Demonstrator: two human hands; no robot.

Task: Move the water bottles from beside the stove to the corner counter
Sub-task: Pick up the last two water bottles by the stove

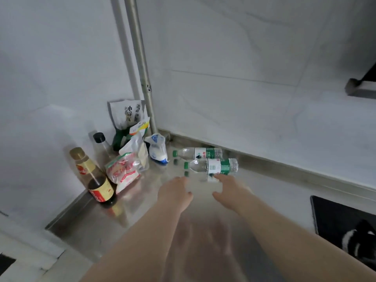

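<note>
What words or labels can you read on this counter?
"小": top character on the grey standing pouch; the rest blurred.
Too blurred to read: clear plastic water bottles with green labels, dark glass sauce bottle with red-yellow label, red-and-white plastic packet.

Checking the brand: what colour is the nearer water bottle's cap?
Green cap on the nearer clear plastic water bottle; head view.

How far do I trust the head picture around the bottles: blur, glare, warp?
Head view: soft throughout, left hand and right hand blurred; head view: the steel counter mirrors the green caps and the arms, so the marks under the near bottle are reflections; head view: wide-angle warp leans the pipe; light is flat, no hard glare.
</note>
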